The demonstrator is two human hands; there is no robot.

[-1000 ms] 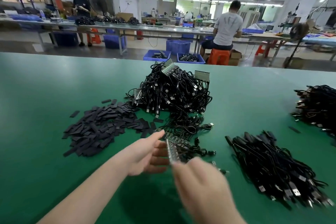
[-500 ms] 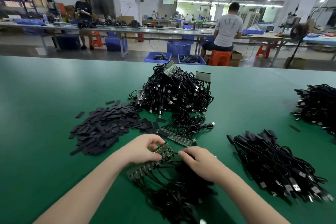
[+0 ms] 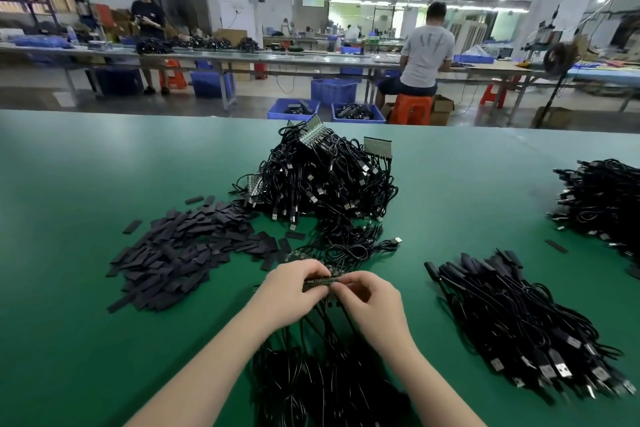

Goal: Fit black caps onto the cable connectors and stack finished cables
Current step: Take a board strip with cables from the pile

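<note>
My left hand (image 3: 292, 291) grips a strip of connector boards (image 3: 317, 282) whose black cables (image 3: 322, 374) hang down toward me. My right hand (image 3: 372, 305) pinches the strip's right end, fingers curled. Loose black caps (image 3: 176, 253) lie in a spread heap to the left. A tall tangle of uncapped cables (image 3: 322, 180) rises behind my hands. To the right lies a stack of finished cables (image 3: 519, 322) with USB plugs pointing toward the near edge.
The green table (image 3: 69, 184) stretches wide on all sides. Another cable heap (image 3: 602, 198) sits at the far right edge. A stray cap (image 3: 556, 246) lies near it. Beyond the table are blue bins, workbenches and two people.
Both hands lowered the connector strip toward the table and drew together on it; its cables now trail toward me. The view tilted slightly.
</note>
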